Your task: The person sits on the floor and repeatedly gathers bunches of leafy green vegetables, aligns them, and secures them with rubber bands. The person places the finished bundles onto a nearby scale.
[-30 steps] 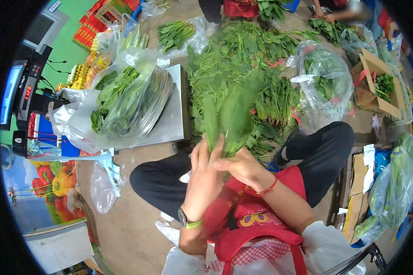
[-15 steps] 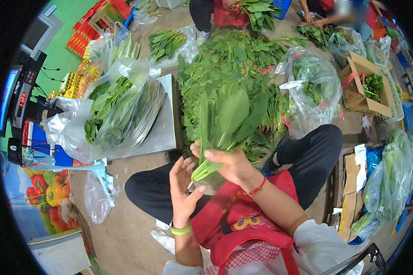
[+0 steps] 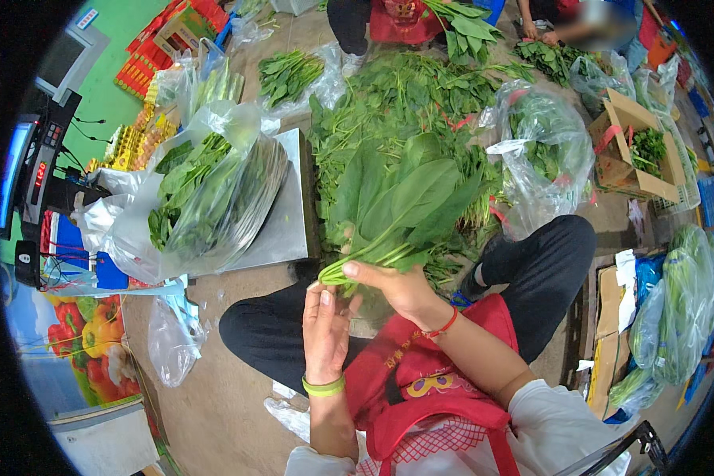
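Observation:
A bunch of leafy greens (image 3: 397, 202), broad-leaved with pale thin stems, is gripped in my right hand (image 3: 404, 292). My right thumb presses over its stems, and the leaves fan out away from me. My left hand (image 3: 327, 329) is upright with its fingers stretched out, the fingertips at the cut stem ends. Whether they press on the stems I cannot tell. Beyond the bunch, a large heap of loose greens (image 3: 404, 99) covers the floor between me and a person opposite.
On the left, an open plastic bag of greens (image 3: 206, 190) lies on a metal scale platform (image 3: 282, 230). To the right are another plastic bag with greens (image 3: 539, 170), a cardboard box (image 3: 611, 163) and bagged long vegetables (image 3: 678, 309). Two other people handle greens at the far side.
The bunch has tilted, its stem ends swinging up and left and its leaves spreading wider. My left hand has shifted slightly right, its fingers closer to the stem ends.

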Demonstrator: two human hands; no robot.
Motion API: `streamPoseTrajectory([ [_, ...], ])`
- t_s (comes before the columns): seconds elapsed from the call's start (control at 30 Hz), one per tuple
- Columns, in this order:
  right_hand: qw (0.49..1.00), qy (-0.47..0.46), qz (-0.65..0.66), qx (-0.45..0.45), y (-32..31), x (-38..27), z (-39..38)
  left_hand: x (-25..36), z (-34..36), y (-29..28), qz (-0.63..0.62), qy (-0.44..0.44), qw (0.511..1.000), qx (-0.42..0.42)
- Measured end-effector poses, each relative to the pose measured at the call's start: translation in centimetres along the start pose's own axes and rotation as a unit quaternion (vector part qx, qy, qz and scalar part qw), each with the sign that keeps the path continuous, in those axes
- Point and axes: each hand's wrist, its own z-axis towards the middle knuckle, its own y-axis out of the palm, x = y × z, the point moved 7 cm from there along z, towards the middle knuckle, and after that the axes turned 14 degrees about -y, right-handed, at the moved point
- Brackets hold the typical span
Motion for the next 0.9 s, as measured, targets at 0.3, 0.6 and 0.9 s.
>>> streamPoseTrajectory([
  [0.3, 0.996, -0.018, -0.048, -0.069, -0.3, -0.2, 0.1, -0.1, 1.8, -0.2, -0.064, -0.026, 0.997, -0.025],
  [0.6, 0.985, 0.001, 0.146, -0.093, 2.8, -1.4, 1.5, 2.2, 1.2, -3.1, -0.142, -0.022, 0.989, -0.03],
  [0.9, 0.991, 0.05, -0.062, -0.104, 11.2, 2.6, 7.2, 14.7, -2.4, -12.3, 0.041, 0.257, 0.926, 0.273],
])
